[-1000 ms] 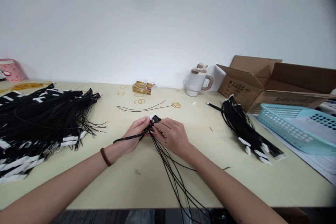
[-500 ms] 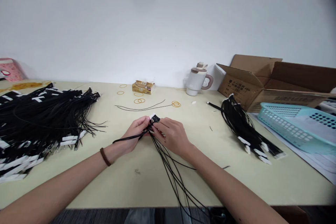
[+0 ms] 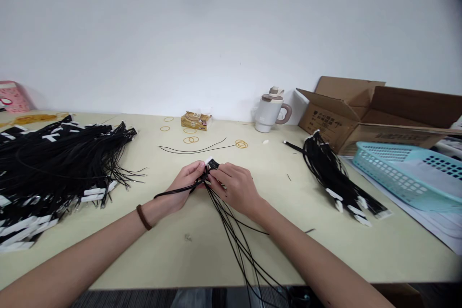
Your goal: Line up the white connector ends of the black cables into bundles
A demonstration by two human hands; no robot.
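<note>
Over the middle of the table, my left hand (image 3: 183, 184) pinches a black wire harness (image 3: 231, 228) near its white connector (image 3: 208, 160). My right hand (image 3: 236, 184) grips the same harness just beside the connector, fingertips close to those of the left. Some wires loop back over the left wrist; others trail down past the table's front edge. Fingers partly hide where the wires meet. To the left lies a large pile of black wire harnesses (image 3: 65, 159) with white connectors. A smaller bundle of harnesses (image 3: 328, 168) rests at the right.
Yellow rubber bands (image 3: 241, 144), loose thin wires (image 3: 195, 151) and a small gold box (image 3: 196, 121) lie behind my hands. A white tumbler (image 3: 269, 110) stands by the wall. An open cardboard box (image 3: 332, 118) and a turquoise basket (image 3: 397, 178) occupy the right side.
Both hands keep nearly the same hold on the harness near its connector. The view has shifted very slightly; nothing else visibly differs.
</note>
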